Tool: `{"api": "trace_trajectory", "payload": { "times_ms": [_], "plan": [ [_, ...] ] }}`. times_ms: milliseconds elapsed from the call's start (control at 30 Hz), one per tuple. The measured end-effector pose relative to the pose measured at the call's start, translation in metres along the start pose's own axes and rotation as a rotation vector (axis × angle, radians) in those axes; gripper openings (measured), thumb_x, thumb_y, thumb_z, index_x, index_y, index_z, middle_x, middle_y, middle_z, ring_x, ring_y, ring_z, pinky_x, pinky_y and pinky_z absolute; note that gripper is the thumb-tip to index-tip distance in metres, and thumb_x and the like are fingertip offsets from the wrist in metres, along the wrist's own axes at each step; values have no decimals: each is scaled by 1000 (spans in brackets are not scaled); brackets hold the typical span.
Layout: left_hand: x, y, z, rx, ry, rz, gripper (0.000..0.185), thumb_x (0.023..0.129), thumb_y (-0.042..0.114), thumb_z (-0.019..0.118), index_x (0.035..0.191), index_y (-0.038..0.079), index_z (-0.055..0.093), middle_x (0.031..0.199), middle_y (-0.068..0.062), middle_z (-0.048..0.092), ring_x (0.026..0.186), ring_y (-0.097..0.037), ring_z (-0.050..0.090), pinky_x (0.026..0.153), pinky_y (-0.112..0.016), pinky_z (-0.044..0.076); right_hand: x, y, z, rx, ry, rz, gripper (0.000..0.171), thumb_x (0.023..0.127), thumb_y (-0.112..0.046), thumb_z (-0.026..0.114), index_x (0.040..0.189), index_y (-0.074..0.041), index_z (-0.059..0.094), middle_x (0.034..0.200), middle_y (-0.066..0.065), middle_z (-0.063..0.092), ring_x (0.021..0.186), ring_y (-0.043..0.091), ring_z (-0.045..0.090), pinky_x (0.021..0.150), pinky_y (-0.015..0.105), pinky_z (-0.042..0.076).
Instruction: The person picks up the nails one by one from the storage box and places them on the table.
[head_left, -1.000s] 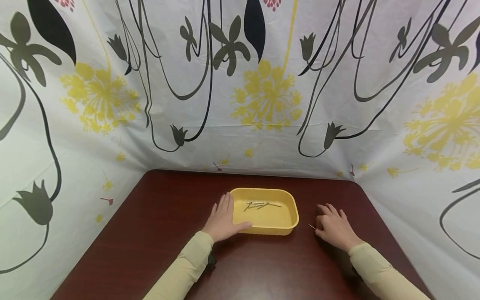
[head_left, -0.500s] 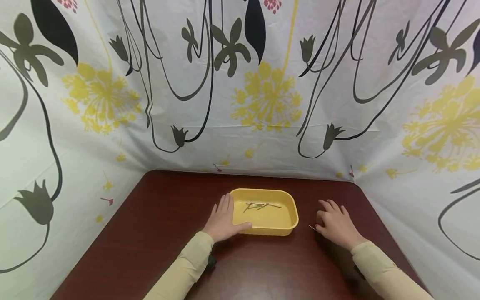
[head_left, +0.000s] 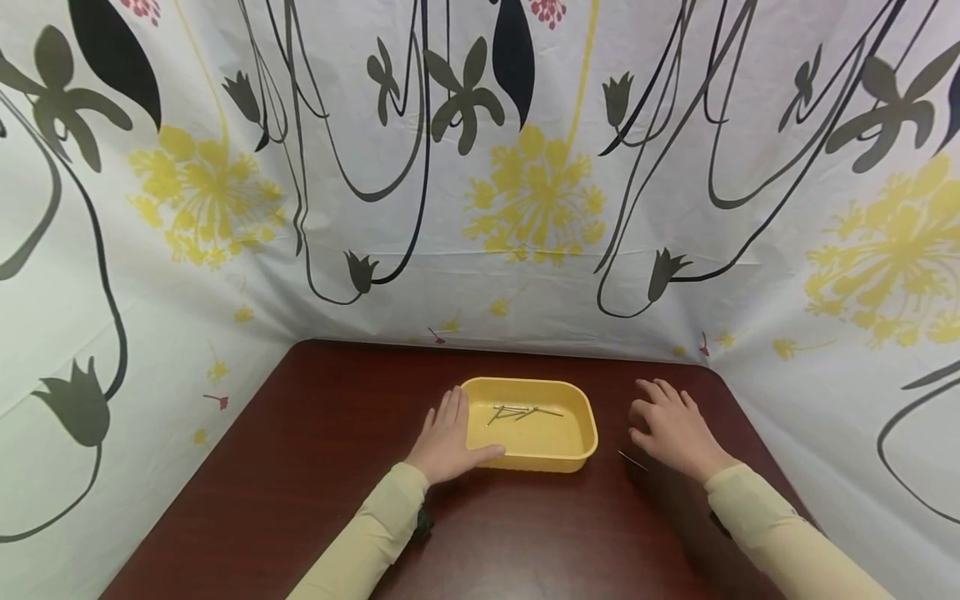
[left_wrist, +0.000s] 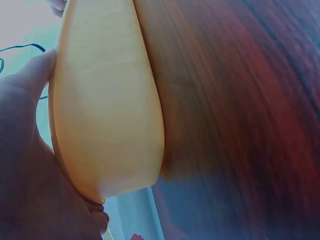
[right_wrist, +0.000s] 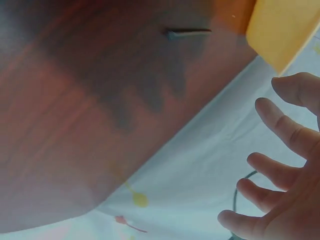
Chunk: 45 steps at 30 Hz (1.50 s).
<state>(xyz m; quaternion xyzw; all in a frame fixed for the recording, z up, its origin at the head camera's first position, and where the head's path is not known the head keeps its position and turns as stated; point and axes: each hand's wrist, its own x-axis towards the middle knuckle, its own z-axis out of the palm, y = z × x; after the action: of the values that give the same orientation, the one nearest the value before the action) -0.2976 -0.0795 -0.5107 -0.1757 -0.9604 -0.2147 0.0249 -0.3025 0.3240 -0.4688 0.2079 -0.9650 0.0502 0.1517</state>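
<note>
A yellow tray (head_left: 581, 446) stands mid-table with several thin nails (head_left: 521, 411) lying in it. My left hand (head_left: 448, 435) rests flat against the tray's left end, with the thumb along the front wall. In the left wrist view the palm (left_wrist: 25, 165) lies against the tray wall (left_wrist: 107, 100). My right hand (head_left: 669, 423) hovers right of the tray with its fingers spread and holds nothing. One loose nail (head_left: 632, 460) lies on the table just in front of that hand. In the right wrist view the nail (right_wrist: 187, 33) lies near the tray corner (right_wrist: 285, 30), and the fingers (right_wrist: 280, 130) are apart from it.
The dark red table (head_left: 315, 467) is boxed in by a flower-print cloth (head_left: 480, 208) hanging behind it and on both sides. The right table edge (head_left: 750, 417) runs close to my right hand.
My right hand has lifted and drawn back from the loose nail, which stays on the table. The left hand and the tray have not moved.
</note>
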Motion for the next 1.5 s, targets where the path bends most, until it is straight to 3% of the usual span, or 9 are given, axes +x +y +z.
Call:
{"api": "trace_trajectory", "payload": {
  "times_ms": [633,1000,1133,1333,1500],
  "plan": [
    [-1,-1,1,2,-7,-7,123,82,84,52,160,-1,8,167,-15,2,154,-30,4,119,-56,14,36,-23,-1,24,62,-66,25,82,-26,80,104,-17,71,143,22,49,133,43,40,99,72,34],
    [-1,-2,1,-5,-19,-15,125,81,87,47,160,1,6,168,-14,0,154,-28,1,120,-54,12,66,-52,2,50,29,-96,32,85,-26,78,115,-14,71,142,21,50,131,41,44,100,68,36],
    [-2,-2,0,-4,-15,-16,124,81,87,48,160,0,7,168,-14,0,154,-29,2,120,-55,12,77,-64,4,58,12,-115,32,86,-27,76,116,-15,71,135,17,53,125,38,47,93,63,42],
    [-1,1,-2,-13,-9,-14,123,82,83,52,160,-1,8,167,-16,2,154,-30,3,119,-56,13,91,-83,7,90,-5,-145,28,86,-23,79,111,-14,72,115,8,54,104,30,51,79,51,45],
    [0,2,-2,-19,-13,-20,123,82,82,54,160,-1,7,167,-16,1,154,-30,3,119,-55,13,96,-95,16,89,-60,-130,29,86,-24,81,112,-15,72,109,5,53,99,27,51,78,47,48]
  ]
}}
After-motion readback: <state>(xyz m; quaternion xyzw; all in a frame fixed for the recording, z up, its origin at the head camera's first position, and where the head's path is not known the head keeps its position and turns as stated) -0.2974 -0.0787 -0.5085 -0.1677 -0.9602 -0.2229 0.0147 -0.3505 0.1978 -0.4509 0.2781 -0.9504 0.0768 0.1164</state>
